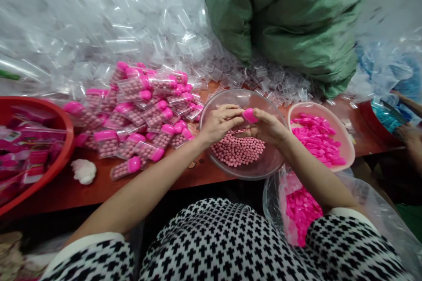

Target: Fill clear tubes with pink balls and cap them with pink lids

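Observation:
My left hand (221, 124) and my right hand (267, 128) meet over a clear plastic bowl (211, 158) of small pink beads (238, 149). Between them is a glossy pink cap (250, 115), with the thumb and fingers of my right hand closed around it. My left fingers are pinched together at the cap's left side; whatever they grip is hidden. To the left lies a heap of clear bead-filled containers (133, 116) with pink caps. Just right of my right hand, a pale pink basin (348, 151) holds loose pink caps (318, 138).
A red basin (68, 140) of pink packets stands at far left, beside a white crumpled wad (83, 171). Clear empty containers (158, 17) pile up behind, next to a big green sack (286, 22). A plastic bag of pink pieces (301, 210) hangs below. Another person's hand (412, 136) is at right.

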{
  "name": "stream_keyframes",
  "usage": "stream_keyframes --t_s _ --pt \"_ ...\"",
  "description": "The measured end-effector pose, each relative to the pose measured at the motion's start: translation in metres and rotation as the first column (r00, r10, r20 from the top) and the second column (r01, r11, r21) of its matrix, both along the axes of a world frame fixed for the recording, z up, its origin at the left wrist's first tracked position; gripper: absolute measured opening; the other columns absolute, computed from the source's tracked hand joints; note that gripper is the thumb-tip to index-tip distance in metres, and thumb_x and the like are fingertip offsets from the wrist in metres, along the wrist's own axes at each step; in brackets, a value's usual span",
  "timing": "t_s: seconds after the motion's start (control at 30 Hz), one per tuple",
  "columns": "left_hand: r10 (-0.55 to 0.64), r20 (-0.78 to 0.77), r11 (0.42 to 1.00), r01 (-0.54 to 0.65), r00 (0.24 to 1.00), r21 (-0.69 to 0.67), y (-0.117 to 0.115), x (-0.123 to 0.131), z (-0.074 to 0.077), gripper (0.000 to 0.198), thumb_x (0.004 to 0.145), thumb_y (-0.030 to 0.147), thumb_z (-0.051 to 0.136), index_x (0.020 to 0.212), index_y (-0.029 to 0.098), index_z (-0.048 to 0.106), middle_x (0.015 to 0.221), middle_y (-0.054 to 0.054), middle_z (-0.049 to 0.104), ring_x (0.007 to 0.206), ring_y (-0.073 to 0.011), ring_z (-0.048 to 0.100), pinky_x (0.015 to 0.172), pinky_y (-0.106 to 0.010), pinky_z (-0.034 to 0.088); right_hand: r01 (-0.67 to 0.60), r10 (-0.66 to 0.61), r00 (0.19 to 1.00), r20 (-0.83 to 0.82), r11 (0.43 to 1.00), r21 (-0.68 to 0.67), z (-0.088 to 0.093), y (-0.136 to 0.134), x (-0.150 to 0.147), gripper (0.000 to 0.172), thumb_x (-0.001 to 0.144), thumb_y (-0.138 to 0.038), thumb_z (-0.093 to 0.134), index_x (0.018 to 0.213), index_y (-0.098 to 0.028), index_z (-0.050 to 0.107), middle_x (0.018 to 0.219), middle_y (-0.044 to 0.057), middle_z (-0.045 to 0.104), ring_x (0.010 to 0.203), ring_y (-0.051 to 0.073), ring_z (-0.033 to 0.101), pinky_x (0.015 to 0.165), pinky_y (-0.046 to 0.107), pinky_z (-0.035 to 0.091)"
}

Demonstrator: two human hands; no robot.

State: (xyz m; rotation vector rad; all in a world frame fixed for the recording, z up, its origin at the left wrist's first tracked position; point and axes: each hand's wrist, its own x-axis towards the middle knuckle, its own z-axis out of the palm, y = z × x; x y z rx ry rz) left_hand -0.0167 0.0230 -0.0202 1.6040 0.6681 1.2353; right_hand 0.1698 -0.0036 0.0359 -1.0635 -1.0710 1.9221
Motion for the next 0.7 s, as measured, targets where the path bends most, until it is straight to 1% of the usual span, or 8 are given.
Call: stream_keyframes --t_s 0.2,0.27,0.37,0.47,0.53,0.6,0.63,0.7 --pt "0.029 0.000 0.998 -0.029 1.000 0.054 0.000 0.000 -0.004 0.024 0.086 0.037 0.074 0.103 0.023 0.083 0.114 -0.010 0.076 0.115 -0.0255 0.068 0.107 -0.041 0.050 0.165 -0.165 0.984 -0.061 0.986 -0.015 -0.008 0.000 -0.015 0.030 0.065 -0.039 0.081 0.083 -0.019 0.069 0.071 0.000 0.071 0.070 0.017 0.067 0.082 0.041 0.063" --pt "0.047 0.009 0.997 -0.047 0.999 0.065 0.001 0.000 -0.004 0.023 0.086 0.038 0.074 0.101 0.023 0.083 0.113 -0.009 0.077 0.114 -0.0253 0.068 0.107 -0.040 0.050 0.190 -0.190 0.981 -0.048 0.982 0.001 -0.010 0.002 -0.020 0.028 0.067 -0.040 0.078 0.080 -0.019 0.067 0.068 -0.001 0.069 0.068 0.017 0.067 0.078 0.040 0.064" --pt "0.036 0.036 0.998 -0.038 0.999 0.051 0.002 0.000 0.000 0.026 0.086 0.040 0.074 0.102 0.021 0.082 0.113 -0.009 0.077 0.113 -0.0252 0.069 0.106 -0.040 0.050 0.130 -0.130 0.991 -0.002 0.991 0.020 -0.006 0.007 -0.024 0.037 0.074 -0.054 0.074 0.082 -0.019 0.065 0.070 0.002 0.070 0.074 0.019 0.069 0.074 0.036 0.063" --pt "0.029 0.103 1.000 -0.029 0.994 -0.004 0.006 -0.010 0.011 0.032 0.087 0.046 0.074 0.107 0.022 0.080 0.113 -0.007 0.078 0.110 -0.0243 0.069 0.103 -0.041 0.051 0.033 -0.053 0.991 0.126 0.988 0.153 0.001 0.015 -0.017 0.054 0.079 -0.071 0.066 0.095 -0.019 0.067 0.084 0.006 0.073 0.084 0.020 0.069 0.070 0.033 0.061" --pt "0.122 0.140 0.992 -0.116 0.983 -0.051 0.012 -0.028 0.023 0.034 0.086 0.048 0.077 0.109 0.024 0.079 0.111 -0.003 0.078 0.108 -0.0236 0.068 0.101 -0.043 0.051 -0.010 -0.088 0.958 0.273 0.941 0.340 0.002 0.022 -0.006 0.057 0.081 -0.071 0.065 0.108 -0.021 0.066 0.099 0.007 0.073 0.091 0.020 0.068 0.071 0.032 0.060" --pt "0.287 0.121 0.956 -0.276 0.950 -0.095 0.021 -0.056 0.036 0.038 0.084 0.049 0.079 0.113 0.025 0.077 0.111 0.001 0.078 0.110 -0.0238 0.064 0.103 -0.044 0.048 -0.133 -0.170 0.851 0.496 0.845 0.518 -0.001 0.028 0.008 0.050 0.082 -0.061 0.071 0.113 -0.022 0.066 0.107 0.006 0.073 0.094 0.020 0.067 0.078 0.033 0.058" --pt "0.350 0.085 0.935 -0.342 0.933 -0.096 0.028 -0.072 0.040 0.043 0.083 0.051 0.079 0.116 0.024 0.075 0.113 0.003 0.077 0.115 -0.0248 0.061 0.106 -0.044 0.045 -0.245 -0.209 0.754 0.623 0.790 0.562 -0.004 0.029 0.015 0.042 0.084 -0.052 0.073 0.111 -0.021 0.068 0.107 0.007 0.073 0.094 0.021 0.066 0.082 0.034 0.057" --pt "0.418 -0.096 0.901 -0.426 0.903 -0.080 0.043 -0.107 0.046 0.050 0.090 0.053 0.070 0.131 0.024 0.067 0.121 0.008 0.072 0.131 -0.0270 0.050 0.113 -0.045 0.034 -0.512 -0.252 0.484 0.838 0.696 0.504 -0.012 0.031 0.024 0.024 0.089 -0.035 0.070 0.105 -0.018 0.071 0.104 0.009 0.073 0.095 0.023 0.066 0.087 0.037 0.053"
